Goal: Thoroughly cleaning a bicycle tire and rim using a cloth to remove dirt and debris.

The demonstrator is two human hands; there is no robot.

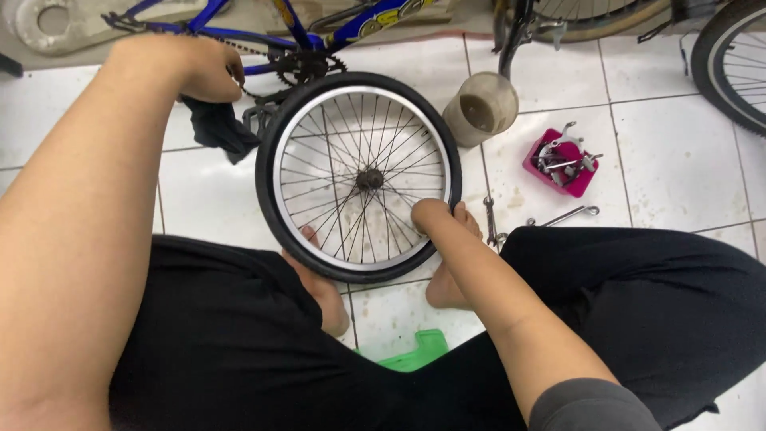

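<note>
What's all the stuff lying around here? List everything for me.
wheel: 1, black tyre with silver rim, upright between the feet
rag: 1, dark, under the left hand
bike frame: 1, blue, top
cup: 1, murky beige, tipped beside the wheel
tray: 1, pink, holding metal parts, right
wrenches: 2, silver, floor near right knee
stool: 1, green, under the legs
other wheels: 2, partly seen, top right
left hand: gripping the rag
right hand: on the wheel's spokes
</note>
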